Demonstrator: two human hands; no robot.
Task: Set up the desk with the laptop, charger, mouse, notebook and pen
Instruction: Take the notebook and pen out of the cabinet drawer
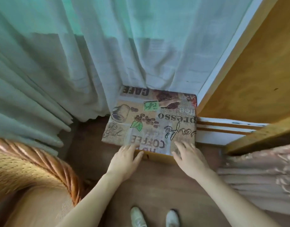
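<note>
Head view: left hand point(125, 157) flat, fingers spread on the coffee-print cloth point(150, 122) at the small desk's near edge, right hand point(187, 153) likewise spread beside it. Smooth outward, evenly. Laptop nowhere visible.

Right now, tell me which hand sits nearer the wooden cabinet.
The right hand, its fingers on the cloth-covered desk beside the cabinet. The left hand rests nearer the wicker chair.

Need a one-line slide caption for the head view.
Both hands, left hand and right hand, rest on the near edge of a coffee-print cloth covering a small stand beside the curtain.
</note>
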